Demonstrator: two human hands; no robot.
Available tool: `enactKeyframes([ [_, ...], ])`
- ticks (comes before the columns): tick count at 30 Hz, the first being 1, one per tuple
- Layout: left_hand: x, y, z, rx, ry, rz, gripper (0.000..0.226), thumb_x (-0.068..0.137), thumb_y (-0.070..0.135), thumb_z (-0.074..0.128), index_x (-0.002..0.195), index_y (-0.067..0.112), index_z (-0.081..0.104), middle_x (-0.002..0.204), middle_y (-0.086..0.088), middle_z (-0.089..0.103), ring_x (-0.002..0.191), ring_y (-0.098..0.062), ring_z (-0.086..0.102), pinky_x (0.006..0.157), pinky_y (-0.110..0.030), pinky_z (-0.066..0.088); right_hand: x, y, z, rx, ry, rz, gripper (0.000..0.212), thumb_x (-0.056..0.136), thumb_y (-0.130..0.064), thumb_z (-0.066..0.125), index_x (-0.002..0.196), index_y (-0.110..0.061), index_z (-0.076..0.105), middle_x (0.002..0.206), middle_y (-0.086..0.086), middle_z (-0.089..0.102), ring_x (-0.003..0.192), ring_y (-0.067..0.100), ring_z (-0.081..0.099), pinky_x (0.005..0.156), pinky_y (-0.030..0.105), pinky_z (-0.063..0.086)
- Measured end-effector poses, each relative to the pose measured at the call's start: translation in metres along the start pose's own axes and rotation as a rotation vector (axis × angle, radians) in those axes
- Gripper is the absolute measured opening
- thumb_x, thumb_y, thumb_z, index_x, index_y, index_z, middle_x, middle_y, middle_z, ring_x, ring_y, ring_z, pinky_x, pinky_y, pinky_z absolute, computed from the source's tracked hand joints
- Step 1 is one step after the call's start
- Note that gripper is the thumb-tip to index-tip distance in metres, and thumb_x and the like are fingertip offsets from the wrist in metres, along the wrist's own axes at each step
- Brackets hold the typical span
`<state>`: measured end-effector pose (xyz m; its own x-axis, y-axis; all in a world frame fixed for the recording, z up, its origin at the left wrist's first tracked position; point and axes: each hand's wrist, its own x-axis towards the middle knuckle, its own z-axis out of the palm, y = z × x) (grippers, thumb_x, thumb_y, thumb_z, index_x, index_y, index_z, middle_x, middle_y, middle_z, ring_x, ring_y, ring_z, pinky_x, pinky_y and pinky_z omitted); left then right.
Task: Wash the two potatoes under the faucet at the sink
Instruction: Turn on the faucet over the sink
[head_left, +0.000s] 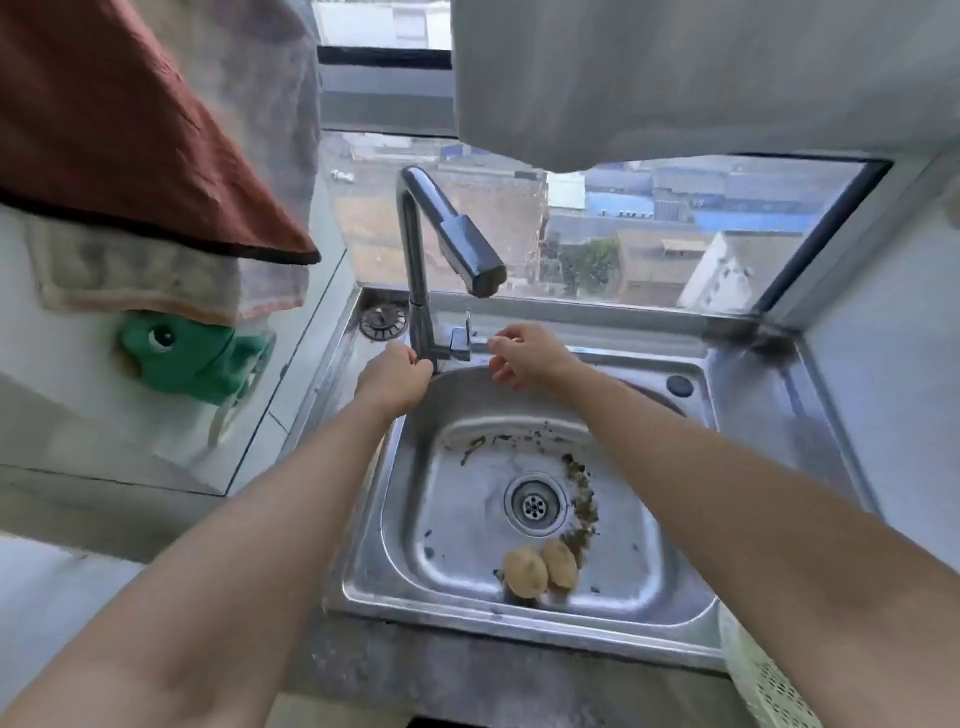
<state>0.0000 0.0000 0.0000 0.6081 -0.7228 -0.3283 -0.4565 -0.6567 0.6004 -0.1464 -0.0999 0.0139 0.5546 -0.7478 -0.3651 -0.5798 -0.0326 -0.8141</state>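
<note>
Down at sink (769, 374) basin's near edge, two pale-brown potatoes (540, 570) touching; left hand (393, 378) grasping faucet (418, 291) base, right hand (524, 354) loose, empty.

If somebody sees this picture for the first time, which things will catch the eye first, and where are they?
Two bare arms reach across a steel sink, the left hand at the base of the tall faucet and the right hand beside its lever. Two potatoes lie side by side at the near edge of the basin, next to dark debris around the drain. At the left, a green frog toy sits under hanging cloths.
</note>
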Motion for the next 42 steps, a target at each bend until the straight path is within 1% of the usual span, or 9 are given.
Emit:
enactKeyframes([
  [5, 0.051, 0.009, 0.006, 0.032, -0.066, -0.064, 0.069, 0.095, 0.037, 0.049, 0.148, 0.000, 0.025, 0.146, -0.020, 0.045, 0.131, -0.038, 0.046, 0.102, -0.041, 0.038, 0.053, -0.013, 0.013, 0.056, 0.036, 0.119, 0.046, 0.096, -0.031, 0.051, 0.124, 0.006, 0.055, 0.112, 0.022, 0.065, 0.101, 0.034, 0.066, 0.090, 0.047, 0.055],
  [8, 0.075, 0.016, 0.012, 0.074, 0.001, -0.055, 0.069, 0.093, 0.047, 0.050, 0.142, 0.003, 0.033, 0.139, -0.022, 0.051, 0.126, -0.039, 0.050, 0.097, -0.042, 0.041, 0.071, -0.014, 0.021, -0.011, -0.012, 0.156, 0.042, 0.097, -0.021, 0.049, 0.124, 0.011, 0.056, 0.122, 0.028, 0.063, 0.112, 0.041, 0.062, 0.095, 0.054, 0.051],
  [15, 0.094, 0.024, 0.016, 0.197, 0.170, -0.060, 0.045, 0.093, 0.043, 0.048, 0.113, 0.006, 0.064, 0.118, -0.020, 0.066, 0.113, -0.038, 0.060, 0.088, -0.039, 0.047, 0.187, 0.074, 0.046, -0.089, 0.055, 0.246, 0.017, 0.087, -0.019, 0.053, 0.085, -0.005, 0.062, 0.086, 0.014, 0.068, 0.093, 0.038, 0.068, 0.085, 0.046, 0.058],
  [19, 0.099, 0.027, 0.013, 0.187, 0.148, -0.033, 0.041, 0.091, 0.042, 0.051, 0.101, 0.008, 0.071, 0.109, -0.018, 0.070, 0.106, -0.038, 0.063, 0.083, -0.038, 0.049, 0.204, 0.115, 0.044, 0.232, -0.015, 0.315, 0.072, 0.048, -0.044, 0.071, 0.112, -0.013, 0.055, 0.113, 0.013, 0.068, 0.101, 0.030, 0.069, 0.088, 0.046, 0.058],
  [22, 0.100, 0.027, 0.011, 0.176, 0.143, -0.048, 0.035, 0.091, 0.032, 0.052, 0.105, 0.006, 0.070, 0.112, -0.019, 0.068, 0.109, -0.039, 0.061, 0.085, -0.038, 0.048, 0.118, 0.035, 0.027, 0.390, -0.011, 0.310, 0.017, 0.090, -0.019, 0.059, 0.079, -0.006, 0.056, 0.085, 0.014, 0.064, 0.076, 0.022, 0.065, 0.081, 0.040, 0.059],
  [29, 0.098, 0.025, 0.018, 0.193, 0.191, 0.009, 0.036, 0.092, 0.035, 0.052, 0.101, 0.005, 0.071, 0.107, -0.019, 0.070, 0.105, -0.039, 0.063, 0.083, -0.038, 0.049, 0.108, 0.035, 0.023, 0.469, -0.039, 0.282, 0.023, 0.074, -0.032, 0.059, 0.082, -0.011, 0.063, 0.084, 0.008, 0.066, 0.085, 0.021, 0.069, 0.086, 0.036, 0.058],
  [32, 0.095, 0.023, 0.017, 0.163, 0.194, 0.010, 0.038, 0.093, 0.037, 0.052, 0.100, 0.005, 0.070, 0.107, -0.020, 0.070, 0.105, -0.039, 0.063, 0.086, -0.039, 0.049, 0.106, 0.033, 0.025, 0.450, -0.070, 0.264, 0.021, 0.088, -0.031, 0.056, 0.088, -0.012, 0.061, 0.101, 0.014, 0.066, 0.079, 0.017, 0.065, 0.077, 0.030, 0.058],
  [37, 0.087, 0.010, 0.026, 0.042, 0.107, -0.072, 0.051, 0.092, 0.037, 0.054, 0.126, -0.001, 0.048, 0.128, -0.022, 0.058, 0.118, -0.040, 0.055, 0.095, -0.043, 0.042, 0.076, 0.030, 0.024, 0.433, -0.043, 0.218, 0.042, 0.104, -0.023, 0.037, 0.133, 0.005, 0.049, 0.135, 0.023, 0.054, 0.119, 0.041, 0.058, 0.100, 0.046, 0.049],
  [42, 0.060, -0.035, 0.082, -0.061, -0.171, -0.262, 0.049, 0.087, 0.039, 0.054, 0.120, 0.004, 0.059, 0.119, -0.017, 0.065, 0.108, -0.039, 0.062, 0.085, -0.038, 0.047, 0.046, 0.093, 0.034, 0.233, -0.044, 0.386, 0.050, 0.098, -0.047, 0.037, 0.116, -0.006, 0.060, 0.112, 0.017, 0.068, 0.088, 0.025, 0.066, 0.081, 0.037, 0.052],
])
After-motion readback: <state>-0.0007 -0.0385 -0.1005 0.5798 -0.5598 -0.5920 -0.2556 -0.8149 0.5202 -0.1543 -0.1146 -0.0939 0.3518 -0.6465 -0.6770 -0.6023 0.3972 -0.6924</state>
